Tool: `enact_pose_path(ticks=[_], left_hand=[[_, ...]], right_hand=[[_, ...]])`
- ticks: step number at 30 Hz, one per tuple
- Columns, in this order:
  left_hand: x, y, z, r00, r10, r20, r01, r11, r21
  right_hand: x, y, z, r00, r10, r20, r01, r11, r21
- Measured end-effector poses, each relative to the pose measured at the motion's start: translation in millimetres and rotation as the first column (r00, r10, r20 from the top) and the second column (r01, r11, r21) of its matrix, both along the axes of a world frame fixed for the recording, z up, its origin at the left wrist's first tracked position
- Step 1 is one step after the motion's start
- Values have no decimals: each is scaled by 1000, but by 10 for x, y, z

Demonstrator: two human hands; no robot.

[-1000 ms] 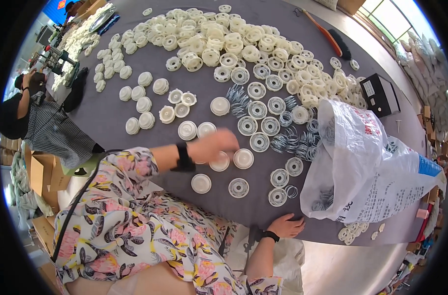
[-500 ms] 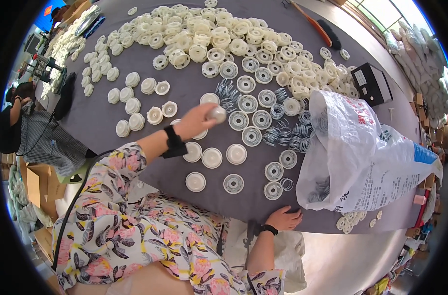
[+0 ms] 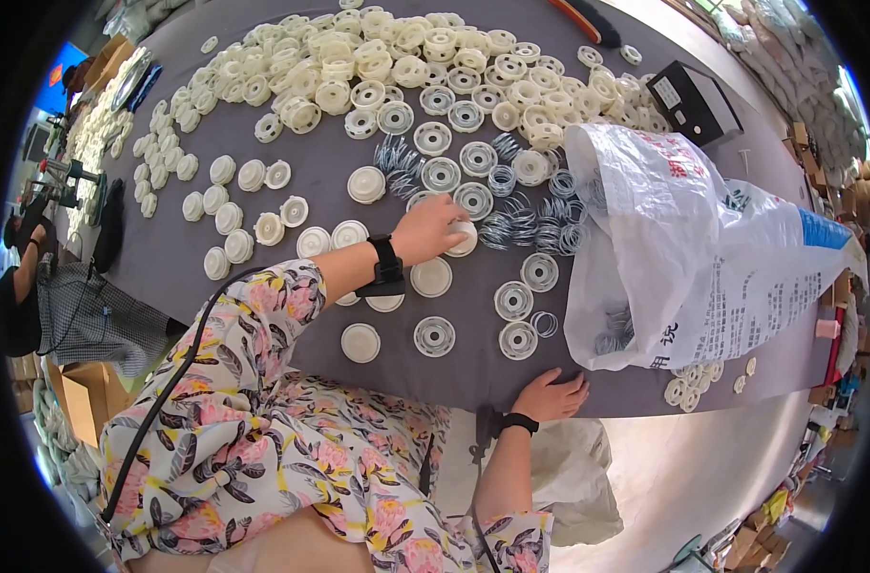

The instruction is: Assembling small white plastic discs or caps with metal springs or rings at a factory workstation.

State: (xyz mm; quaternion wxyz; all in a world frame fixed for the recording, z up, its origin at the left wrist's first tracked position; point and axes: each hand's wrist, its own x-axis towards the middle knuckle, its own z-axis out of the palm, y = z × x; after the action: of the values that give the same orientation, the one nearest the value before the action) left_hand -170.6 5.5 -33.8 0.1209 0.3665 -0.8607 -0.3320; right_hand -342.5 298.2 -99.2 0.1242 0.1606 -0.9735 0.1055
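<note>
My left hand (image 3: 429, 232) reaches across the grey table with its fingers closed on a white round cap (image 3: 464, 241). The cap sits where a pale ring stood, seemingly over it. Close by are pale rings with coil springs seated in them (image 3: 441, 175) and loose metal coil springs (image 3: 556, 212). White round caps (image 3: 430, 277) lie around my left wrist, some partly hidden by the forearm. At the table's near edge rests my right hand (image 3: 551, 396), fingers apart and nothing in it. A ring with a spring (image 3: 518, 340) and a single loose spring (image 3: 544, 325) lie beyond it.
A large pile of cream rings (image 3: 359, 57) covers the far side. On the right lies a white printed plastic bag (image 3: 655, 258) holding springs, with a black box (image 3: 693, 103) behind it. Smaller white parts (image 3: 227, 218) are grouped left. Another person's arm (image 3: 29, 258) shows far left.
My left hand has carried the white cap rightward and lowered it onto a ring's place. My right hand stays at the table edge. The whole view has shifted slightly.
</note>
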Motion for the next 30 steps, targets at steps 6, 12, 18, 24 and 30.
enact_pose_path(ticks=[6,12,18,24,30], left_hand=[[103,11,-4,976,-186,-110,130,914,-385],[135,43,-23,959,-246,137,281,786,-550],[293,176,-25,911,-283,299,408,726,-554],[1030,130,119,954,-234,187,292,863,-411],[1815,-231,131,860,457,227,-284,799,-530]], right_hand=[[-12,11,-9,1000,3,1,-3,1000,-3],[7,1,18,1000,4,18,-4,1000,-10],[9,14,23,999,21,24,-20,1000,-20],[2,23,-23,1000,27,15,-27,1000,-13],[-19,47,-50,1000,11,-9,-11,1000,-6]])
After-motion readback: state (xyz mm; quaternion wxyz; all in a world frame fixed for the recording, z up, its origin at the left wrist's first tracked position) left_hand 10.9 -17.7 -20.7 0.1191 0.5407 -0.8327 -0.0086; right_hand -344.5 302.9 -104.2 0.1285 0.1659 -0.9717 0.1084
